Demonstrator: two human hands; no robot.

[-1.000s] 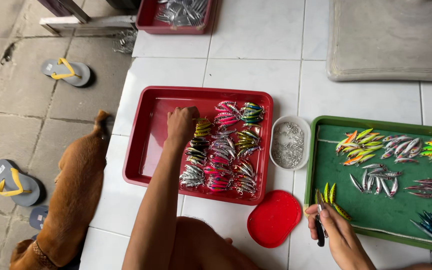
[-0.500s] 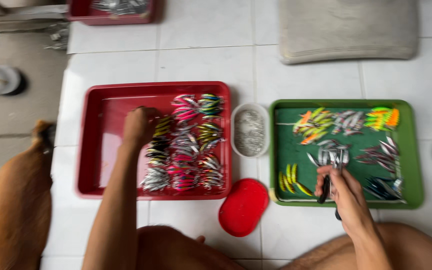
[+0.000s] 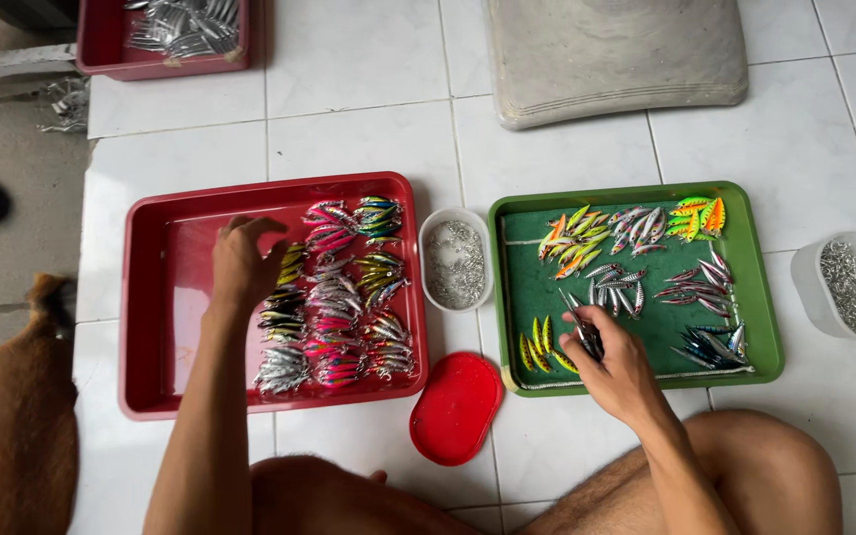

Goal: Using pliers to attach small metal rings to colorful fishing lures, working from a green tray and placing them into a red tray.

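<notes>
Lures lie in two trays on the tiled floor. Left hand (image 3: 240,263) rests in the red tray (image 3: 151,297), fingers loosely curled, touching the left edge of the packed lure rows (image 3: 334,297), which run away from the person. Right hand (image 3: 618,367) sits over the green tray (image 3: 765,297), pinching slim dark pliers (image 3: 582,322) that point up-left toward silver lures (image 3: 614,292) just beyond the tip.

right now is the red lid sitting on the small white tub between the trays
No, the red lid lies on the floor tiles below the uncovered white tub.
</notes>
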